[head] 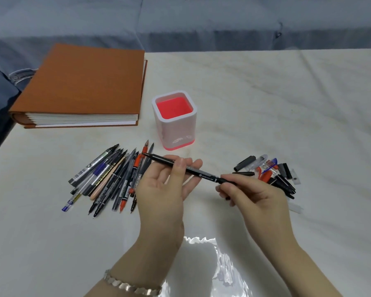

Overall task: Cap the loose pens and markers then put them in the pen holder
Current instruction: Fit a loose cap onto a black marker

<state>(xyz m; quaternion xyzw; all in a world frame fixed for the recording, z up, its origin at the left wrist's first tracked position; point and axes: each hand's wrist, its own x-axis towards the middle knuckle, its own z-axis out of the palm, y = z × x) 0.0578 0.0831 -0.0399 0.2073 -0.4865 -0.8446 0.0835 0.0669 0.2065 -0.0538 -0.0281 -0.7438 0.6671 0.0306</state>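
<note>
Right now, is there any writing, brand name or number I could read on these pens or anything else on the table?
Nothing can be read for certain.
Black pen held in both hands: pale print near the right hand, too small to read.
White pen with barcode in the pile: barcode and dark lettering, blurred.
Peach pen: dark lettering along the barrel, unreadable.
Pen holder: pale marks low on the front, not legible.
Brown book: no text visible.

A thick album (88, 82) with an orange-brown cover lies closed at the far left of the surface (287, 103), its white page edges facing near. The surface is covered in a pale, creased cloth. Beyond its far edge stretches blue-grey bedding (201, 22). A glossy patch of glare (212, 260) shines at the near edge.
</note>
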